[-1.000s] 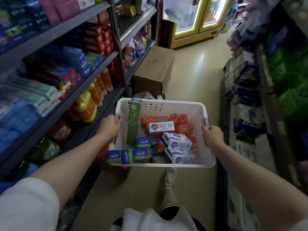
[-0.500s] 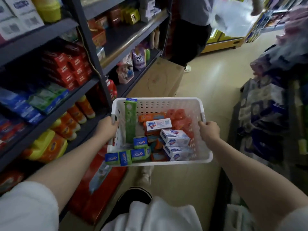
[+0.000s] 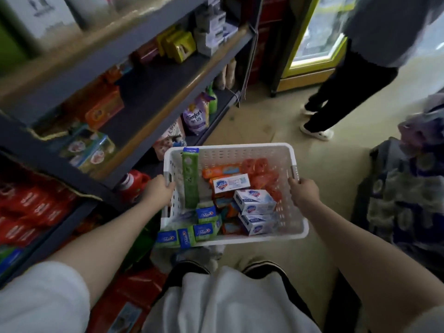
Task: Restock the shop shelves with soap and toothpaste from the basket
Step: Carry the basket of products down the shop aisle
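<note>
I carry a white slotted basket (image 3: 298,233) in front of me with both hands. My left hand (image 3: 158,192) grips its left rim and my right hand (image 3: 303,191) grips its right rim. Inside lie white soap boxes (image 3: 254,202), orange soap packs (image 3: 262,171) and green and blue toothpaste boxes (image 3: 206,230). One long green toothpaste box (image 3: 190,177) leans upright against the basket's left wall. The dark shelves (image 3: 153,92) stand on my left, holding red boxes (image 3: 31,212) at the lower left and orange boxes higher up.
A person in dark trousers and white shoes (image 3: 319,133) stands ahead on the right, by a yellow-framed fridge (image 3: 312,44). A purple softener bag (image 3: 195,118) sits on a low shelf. Patterned packs (image 3: 406,195) pile up along the right side of the aisle.
I have walked forward along the aisle with the basket. The shelves slid past on my left and the other person came closer. Both hands kept their grip.
</note>
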Available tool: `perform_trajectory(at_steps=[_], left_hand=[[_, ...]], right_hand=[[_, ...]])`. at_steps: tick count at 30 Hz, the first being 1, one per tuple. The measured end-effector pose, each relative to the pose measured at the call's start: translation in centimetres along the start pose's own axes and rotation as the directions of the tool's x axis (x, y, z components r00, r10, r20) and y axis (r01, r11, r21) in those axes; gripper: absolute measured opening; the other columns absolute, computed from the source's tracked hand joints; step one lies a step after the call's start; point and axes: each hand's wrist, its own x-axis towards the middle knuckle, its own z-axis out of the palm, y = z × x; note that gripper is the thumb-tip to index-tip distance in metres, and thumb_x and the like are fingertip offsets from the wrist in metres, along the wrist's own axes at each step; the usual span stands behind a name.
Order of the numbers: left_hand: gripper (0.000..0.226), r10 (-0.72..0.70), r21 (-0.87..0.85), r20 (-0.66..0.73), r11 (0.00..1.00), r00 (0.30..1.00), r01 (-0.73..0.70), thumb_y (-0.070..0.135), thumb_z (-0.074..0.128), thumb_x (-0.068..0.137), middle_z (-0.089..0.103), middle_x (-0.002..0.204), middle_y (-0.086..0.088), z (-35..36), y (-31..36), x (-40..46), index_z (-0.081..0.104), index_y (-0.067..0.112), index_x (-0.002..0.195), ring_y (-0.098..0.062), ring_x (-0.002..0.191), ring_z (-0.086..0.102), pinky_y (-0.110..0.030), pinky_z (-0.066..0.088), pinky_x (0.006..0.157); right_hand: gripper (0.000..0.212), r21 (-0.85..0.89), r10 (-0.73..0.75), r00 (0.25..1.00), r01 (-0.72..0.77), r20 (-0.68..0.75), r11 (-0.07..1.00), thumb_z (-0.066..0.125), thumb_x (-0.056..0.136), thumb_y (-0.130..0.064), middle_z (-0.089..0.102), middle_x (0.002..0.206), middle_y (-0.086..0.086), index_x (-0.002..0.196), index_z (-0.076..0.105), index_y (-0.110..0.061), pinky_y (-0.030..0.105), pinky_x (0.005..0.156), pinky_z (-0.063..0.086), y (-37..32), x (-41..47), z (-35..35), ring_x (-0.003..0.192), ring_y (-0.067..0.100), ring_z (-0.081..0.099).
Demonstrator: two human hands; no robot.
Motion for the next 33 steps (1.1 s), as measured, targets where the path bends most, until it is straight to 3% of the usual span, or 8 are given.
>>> perform_trajectory(at_steps=[6,8,13,17,20,25,30,33], left_hand=[[0.034,-0.169,-0.094,-0.025,0.982,0.985,0.166,0.022,0.048,0.094,0.044,0.052,-0.002,3.1,3.7,5.9,0.041,0.008,0.065,-0.013,0.044,0.044,-0.027,0.027,0.042],[0.028,-0.251,-0.153,-0.023,0.957,0.968,0.245,0.022,0.049,0.094,0.047,0.054,-0.002,4.6,4.9,7.5,0.048,0.005,0.072,-0.015,0.045,0.046,-0.026,0.027,0.041],[0.019,-0.498,-0.285,-0.033,0.836,0.866,0.47,0.019,0.049,0.094,0.055,0.069,-0.01,8.3,9.3,10.1,0.043,0.005,0.082,-0.019,0.05,0.046,-0.028,0.031,0.045],[0.014,-0.641,-0.353,-0.038,0.726,0.767,0.59,0.016,0.048,0.094,0.055,0.067,-0.008,10.3,13.3,12.2,0.049,0.003,0.089,-0.023,0.064,0.047,-0.03,0.032,0.048],[0.021,-0.693,-0.416,-0.03,0.664,0.721,0.621,0.015,0.047,0.095,0.054,0.077,-0.011,11.6,15.8,14.5,0.053,-0.004,0.102,-0.021,0.062,0.048,-0.03,0.03,0.046],[0.029,-0.736,-0.446,-0.029,0.615,0.677,0.65,0.016,0.045,0.096,0.057,0.087,-0.017,14.7,17.1,18.8,0.049,-0.006,0.115,-0.02,0.065,0.047,-0.026,0.029,0.046],[0.038,-0.778,-0.488,-0.03,0.559,0.627,0.67,0.015,0.039,0.098,0.055,0.122,-0.029,17.5,16.1,22.2,0.038,-0.004,0.132,-0.041,0.102,0.056,-0.04,0.044,0.083],[0.036,-0.771,-0.478,-0.054,0.577,0.634,0.662,0.016,0.038,0.098,0.055,0.12,-0.028,18.0,16.2,22.2,0.04,-0.002,0.129,-0.041,0.104,0.054,-0.037,0.04,0.077]], right_hand=[[0.034,-0.095,-0.017,0.988,0.032,0.15,0.995,0.049,0.09,-0.027,0.05,0.058,0.008,0.06,0.05,-0.012,0.031,0.052,0.04,-5.3,12.0,1.8,0.047,0.022,0.045],[0.032,-0.14,-0.024,0.969,0.06,0.246,0.988,0.048,0.091,-0.024,0.048,0.058,0.007,0.062,0.049,-0.011,0.028,0.047,0.037,-7.1,16.1,2.9,0.047,0.021,0.043],[0.033,-0.288,-0.104,0.858,0.28,0.504,0.916,0.044,0.095,-0.017,0.041,0.056,0.006,0.062,0.04,-0.015,0.022,0.045,0.03,-13.2,26.1,5.7,0.046,0.018,0.039],[0.031,-0.414,-0.088,0.78,0.42,0.62,0.808,0.046,0.092,-0.018,0.047,0.065,0.005,0.061,0.04,-0.018,0.026,0.055,0.04,-16.8,32.9,7.2,0.063,0.023,0.048],[0.029,-0.437,-0.085,0.755,0.464,0.65,0.771,0.044,0.091,-0.018,0.053,0.084,0.011,0.063,0.04,-0.021,0.029,0.069,0.046,-17.9,37.7,8.6,0.074,0.024,0.051],[0.016,-0.341,-0.205,0.745,0.509,0.635,0.79,0.034,0.094,-0.008,0.043,0.084,0.016,0.08,0.042,-0.003,0.024,0.049,0.028,-17.7,42.4,12.3,0.055,0.018,0.035],[0.021,-0.338,-0.232,0.718,0.554,0.656,0.761,0.035,0.096,-0.017,0.046,0.079,0.015,0.08,0.045,-0.007,0.031,0.057,0.036,-16.7,46.0,15.9,0.072,0.025,0.047],[0.022,-0.347,-0.246,0.728,0.56,0.64,0.752,0.035,0.097,-0.017,0.048,0.081,0.016,0.083,0.045,-0.003,0.037,0.067,0.043,-17.0,45.6,15.9,0.075,0.031,0.051]])
